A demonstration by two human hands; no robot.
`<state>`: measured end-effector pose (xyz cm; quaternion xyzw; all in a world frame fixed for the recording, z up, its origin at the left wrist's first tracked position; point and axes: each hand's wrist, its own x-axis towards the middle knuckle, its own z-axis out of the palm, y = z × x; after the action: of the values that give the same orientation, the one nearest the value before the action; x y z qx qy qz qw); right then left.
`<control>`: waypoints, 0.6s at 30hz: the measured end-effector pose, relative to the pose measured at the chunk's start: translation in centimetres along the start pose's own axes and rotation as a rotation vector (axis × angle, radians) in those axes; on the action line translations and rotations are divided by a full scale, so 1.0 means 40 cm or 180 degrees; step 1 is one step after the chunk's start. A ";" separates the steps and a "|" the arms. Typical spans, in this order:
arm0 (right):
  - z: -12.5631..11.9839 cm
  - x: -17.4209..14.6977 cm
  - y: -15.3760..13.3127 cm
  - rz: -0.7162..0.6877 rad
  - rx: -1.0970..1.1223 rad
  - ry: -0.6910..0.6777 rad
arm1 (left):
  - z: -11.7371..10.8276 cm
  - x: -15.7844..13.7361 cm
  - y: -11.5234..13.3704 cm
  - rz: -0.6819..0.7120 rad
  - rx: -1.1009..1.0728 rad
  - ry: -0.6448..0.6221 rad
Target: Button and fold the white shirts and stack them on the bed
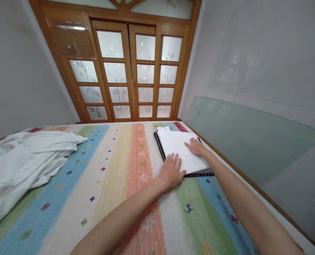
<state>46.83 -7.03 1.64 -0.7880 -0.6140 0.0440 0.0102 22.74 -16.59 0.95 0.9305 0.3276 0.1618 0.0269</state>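
Observation:
A folded white garment [182, 145] lies flat on top of a black folded cloth with white marks [160, 146], whose edges show at the left and front. My left hand [171, 171] rests at the near left corner of the white garment, fingers spread and stretched out. On the garment's right side lies my right hand [196, 146], its fingers extended across the fabric. Neither hand grips anything that I can see. Both folded pieces sit on a striped, multicoloured bedspread [115, 170].
A loose heap of white clothing [27, 156] lies at the left of the bed. Along the right runs a pale wall with a greenish panel [248, 131]. Wooden doors with glass panes [131, 71] stand beyond the bed's far edge.

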 end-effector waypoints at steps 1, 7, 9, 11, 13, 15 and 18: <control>-0.001 -0.009 0.004 0.0122 0.0014 0.0028 | 0.003 -0.011 -0.002 -0.0002 -0.0015 0.0046; -0.026 -0.065 -0.029 0.0540 -0.0339 0.0336 | -0.009 -0.080 -0.050 0.0425 -0.0276 -0.0019; -0.032 -0.080 -0.057 0.0486 -0.0421 0.0366 | -0.029 -0.112 -0.083 0.0588 -0.0347 -0.0053; -0.034 -0.095 -0.095 0.0328 -0.0399 0.0321 | -0.054 -0.148 -0.130 0.0571 -0.0323 0.0001; -0.032 -0.110 -0.143 0.0122 -0.0302 0.0285 | -0.082 -0.186 -0.190 0.0377 -0.0204 0.0057; -0.028 -0.124 -0.203 -0.0145 -0.0163 0.0339 | -0.114 -0.223 -0.264 0.0025 -0.0049 0.0160; -0.016 -0.148 -0.315 -0.0651 0.0129 0.0476 | -0.178 -0.283 -0.385 -0.0745 0.0254 0.0342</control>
<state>33.29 -9.63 3.49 -0.7220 -0.6876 -0.0038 0.0763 2.93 -11.90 2.08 0.8762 0.4411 0.1940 -0.0090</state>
